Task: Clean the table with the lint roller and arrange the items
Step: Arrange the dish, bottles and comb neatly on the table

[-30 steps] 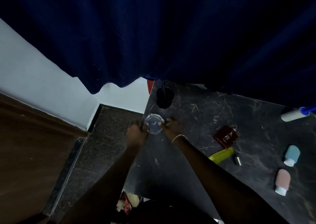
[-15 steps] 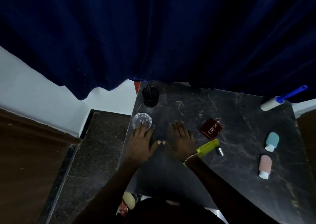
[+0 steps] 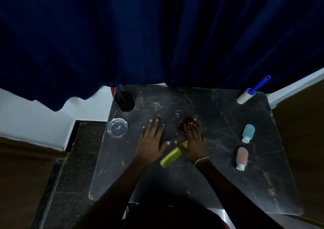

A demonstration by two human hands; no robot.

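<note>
Ashtray (image 3: 117, 127) of clear glass sits at the left edge of the dark marbled surface (image 3: 219, 185), to the left of both hands and apart from them; beyond it, at the far left corner, stands a black cup (image 3: 124, 100) with a thin dark stick leaning inside it; the left hand (image 3: 150, 143) lies palm down on the surface, fingers straight and spread, thumb pointing toward the right hand, holding nothing; between the two hands, and running under the right palm, lies a yellow-green case (image 3: 171, 157), oblong and slanted, its near end poking out toward the person just beside the left thumb; the right hand (image 3: 193, 144) is flat as well, fingers straight and reaching away from the person, a thin bracelet (image 3: 201, 159) at its wrist; its fingertips rest on a dark red packet (image 3: 184, 126) that lies just beyond the hand, though whether they press it or only touch it cannot be told; well to the right of the right hand two small squeeze bottles lie on their sides, caps toward the person, a teal bottle (image 3: 248, 133) farther off and a pink bottle (image 3: 242, 157) nearer; the lint roller (image 3: 245, 95) lies beyond them at the far right corner of the surface, well apart from both hands, its white roll on the surface and its blue handle pointing away over the edge toward a navy curtain (image 3: 157, 36) that hangs across the far side.
</note>
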